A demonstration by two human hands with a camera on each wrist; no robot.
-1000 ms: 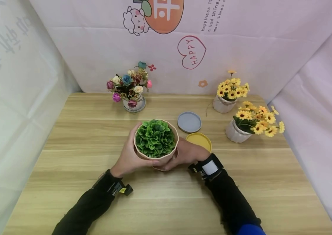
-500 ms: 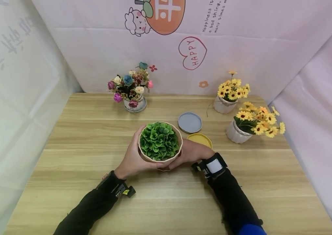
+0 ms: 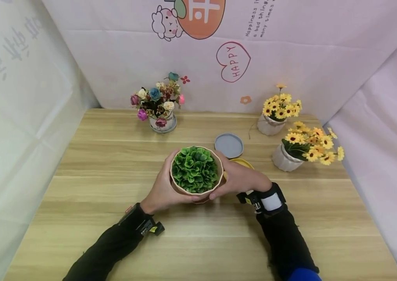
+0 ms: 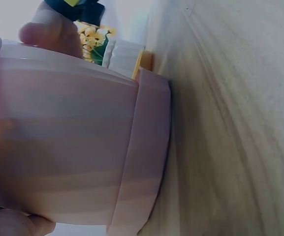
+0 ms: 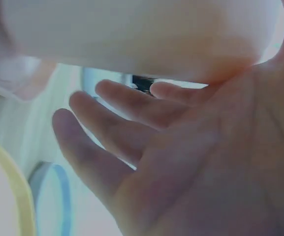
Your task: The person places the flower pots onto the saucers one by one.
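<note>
In the head view, a pink pot (image 3: 220,171) holds a round, leafy green plant (image 3: 195,169). My left hand (image 3: 165,191) grips its left side, with the thumb along the front. My right hand (image 3: 238,175) is around the right side, thumb at the front. In the right wrist view its fingers (image 5: 117,105) are spread and mostly straight beside the pot's wall (image 5: 132,39). Under the pot is a pink saucer (image 4: 144,147), close to the tabletop in the left wrist view. Most of that saucer is hidden from above.
Behind my right hand lie a grey saucer (image 3: 229,145) and a partly covered yellow saucer (image 3: 243,162). Two white pots of yellow flowers (image 3: 287,158) (image 3: 270,124) stand at the right. A pot of mixed roses (image 3: 161,121) stands at the back left, before the cloth backdrop (image 3: 121,58).
The pot has shifted slightly right in the view. My right hand has moved from low by the saucer up along the pot's side, its fingers spreading. My left hand keeps its grip.
</note>
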